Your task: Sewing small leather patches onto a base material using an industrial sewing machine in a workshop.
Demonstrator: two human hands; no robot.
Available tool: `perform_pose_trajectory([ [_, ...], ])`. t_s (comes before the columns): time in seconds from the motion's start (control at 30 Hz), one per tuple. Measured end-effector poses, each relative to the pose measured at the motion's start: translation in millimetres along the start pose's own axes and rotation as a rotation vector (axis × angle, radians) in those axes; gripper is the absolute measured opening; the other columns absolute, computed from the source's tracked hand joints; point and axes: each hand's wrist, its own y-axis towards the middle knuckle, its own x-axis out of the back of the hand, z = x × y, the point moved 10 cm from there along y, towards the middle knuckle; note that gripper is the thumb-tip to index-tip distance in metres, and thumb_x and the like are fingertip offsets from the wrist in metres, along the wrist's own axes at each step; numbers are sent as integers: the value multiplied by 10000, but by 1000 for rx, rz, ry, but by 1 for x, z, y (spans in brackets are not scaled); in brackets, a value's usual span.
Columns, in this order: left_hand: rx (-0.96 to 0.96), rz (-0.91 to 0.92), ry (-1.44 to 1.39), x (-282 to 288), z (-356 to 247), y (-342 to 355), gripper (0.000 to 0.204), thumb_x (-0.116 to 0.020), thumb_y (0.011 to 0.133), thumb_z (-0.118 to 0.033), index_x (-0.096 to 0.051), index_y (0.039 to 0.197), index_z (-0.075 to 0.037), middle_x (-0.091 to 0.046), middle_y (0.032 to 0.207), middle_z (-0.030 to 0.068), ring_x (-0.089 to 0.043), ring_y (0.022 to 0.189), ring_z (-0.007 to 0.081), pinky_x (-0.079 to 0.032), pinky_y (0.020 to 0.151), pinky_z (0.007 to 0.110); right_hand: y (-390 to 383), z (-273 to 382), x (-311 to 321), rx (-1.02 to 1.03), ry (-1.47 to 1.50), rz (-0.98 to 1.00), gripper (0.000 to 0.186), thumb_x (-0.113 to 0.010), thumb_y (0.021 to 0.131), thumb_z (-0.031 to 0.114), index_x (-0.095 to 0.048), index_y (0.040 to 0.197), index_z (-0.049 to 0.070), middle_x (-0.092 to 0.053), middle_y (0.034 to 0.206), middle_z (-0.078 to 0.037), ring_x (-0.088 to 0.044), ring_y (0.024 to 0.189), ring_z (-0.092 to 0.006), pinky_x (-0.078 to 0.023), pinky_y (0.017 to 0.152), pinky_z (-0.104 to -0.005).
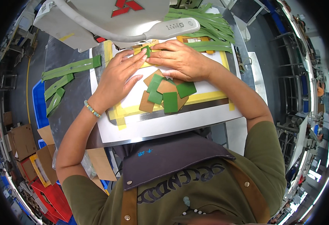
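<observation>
Under the machine head (97, 22), a small green piece (147, 51) lies on yellow-taped material, with the fingers of both my hands on it. My left hand (125, 73) comes in from the left, its fingers extended and slightly apart, fingertips at the piece. My right hand (179, 62) lies from the right, fingers bent loosely, tips pressing at the same piece; whether it grips cannot be told. Just below them, a loose pile of green squares (171, 102) and tan squares (146, 103) lies on the white board (127, 126).
Green zipper strips (56, 73) lie on the dark table at left; more green strips (202, 26) are heaped at the back right. A blue bin (41, 105), cardboard boxes (22, 142) and a red crate (52, 200) stand at left. Shelving (301, 150) lines the right.
</observation>
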Motion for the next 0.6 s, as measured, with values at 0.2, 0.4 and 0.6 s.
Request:
perform_pose_trajectory([
  [0.2, 33, -14, -92, -2, 8, 6, 452, -767, 929, -127, -701, 1362, -14, -688, 1456, 63, -576, 1317, 362, -495, 1115, 446, -6, -2, 20, -20, 41, -198, 347, -650, 1013, 252, -718, 1316, 96, -661, 1397, -90, -569, 1354, -311, -475, 1108, -463],
  [0.4, -44, -77, 124, -3, -2, 11, 357, -772, 911, -124, -755, 1250, -15, -724, 1383, 48, -643, 1218, 292, -567, 1008, 395, -7, -8, 23, -104, 32, -233, 315, -695, 982, 259, -757, 1259, 123, -673, 1303, -81, -606, 1253, -311, -498, 1046, -479],
  [0.6, -53, -98, 13, 0, 1, 16, 347, -773, 894, -87, -760, 1232, -15, -744, 1325, 84, -645, 1226, 291, -572, 1004, 391, -4, -7, 18, -81, -27, -202, 363, -692, 994, 319, -730, 1320, 165, -635, 1376, -94, -574, 1307, -318, -482, 1063, -491],
])
